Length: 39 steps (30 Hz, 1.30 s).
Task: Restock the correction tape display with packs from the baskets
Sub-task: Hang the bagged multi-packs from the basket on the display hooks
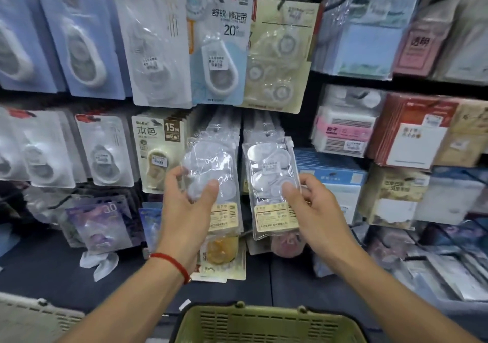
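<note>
Two clear plastic packs of white correction tape refills hang side by side in the middle row of the display. My left hand (190, 200) grips the left pack (211, 163) with the thumb on its front. My right hand (309, 202) pinches the right pack (272, 168) near its yellow label, thumb on the front. Both packs sit in front of stacks of the same packs on hooks. A green basket (269, 324) stands below my arms at the bottom edge; what it holds is hidden.
Carded correction tapes (219, 60) fill the rows above and to the left. Sticky-note packs (364, 31) crowd the shelves on the right. A white basket (34, 316) shows at the bottom left. Loose packs lie on the dark ledge (52, 263) under the hooks.
</note>
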Each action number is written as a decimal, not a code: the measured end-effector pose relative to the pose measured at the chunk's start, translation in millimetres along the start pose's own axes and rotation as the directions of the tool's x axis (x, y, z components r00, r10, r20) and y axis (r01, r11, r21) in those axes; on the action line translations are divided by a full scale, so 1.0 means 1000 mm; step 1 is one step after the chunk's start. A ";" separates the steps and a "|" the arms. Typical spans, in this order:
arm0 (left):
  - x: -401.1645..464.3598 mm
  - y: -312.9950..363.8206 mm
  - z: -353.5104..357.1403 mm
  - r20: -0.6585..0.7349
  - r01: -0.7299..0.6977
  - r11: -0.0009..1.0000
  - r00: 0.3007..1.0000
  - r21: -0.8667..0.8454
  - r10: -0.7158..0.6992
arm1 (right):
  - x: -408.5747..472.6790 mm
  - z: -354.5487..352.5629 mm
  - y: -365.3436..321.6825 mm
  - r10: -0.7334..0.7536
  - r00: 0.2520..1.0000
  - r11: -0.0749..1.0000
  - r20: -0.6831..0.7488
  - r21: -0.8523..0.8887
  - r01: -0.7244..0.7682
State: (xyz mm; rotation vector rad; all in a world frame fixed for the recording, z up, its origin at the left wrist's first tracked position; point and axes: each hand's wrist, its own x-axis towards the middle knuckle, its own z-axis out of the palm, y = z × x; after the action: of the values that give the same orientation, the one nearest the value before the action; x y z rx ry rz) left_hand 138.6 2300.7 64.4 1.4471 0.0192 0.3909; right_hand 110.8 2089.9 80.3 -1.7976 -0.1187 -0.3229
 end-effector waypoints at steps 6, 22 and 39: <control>-0.007 0.007 0.003 -0.029 -0.065 0.997 0.997 0.027 0.066 | 0.001 0.002 -0.009 0.002 1.000 0.999 -0.017 0.035 -0.001; -0.021 0.004 0.010 0.166 0.131 0.986 0.980 -0.101 -0.113 | -0.010 0.021 0.004 0.000 1.000 1.000 0.015 -0.001 0.000; -0.014 0.012 -0.005 0.056 0.061 0.998 0.997 -0.026 -0.060 | 0.004 0.008 -0.013 0.013 0.997 0.999 -0.079 0.045 -0.009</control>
State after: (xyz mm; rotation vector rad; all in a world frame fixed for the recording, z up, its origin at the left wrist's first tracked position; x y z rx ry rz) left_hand 121.4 2302.2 72.7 1.4256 0.0131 0.3005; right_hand 112.7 2100.4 92.1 -1.7388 -0.0596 -0.3801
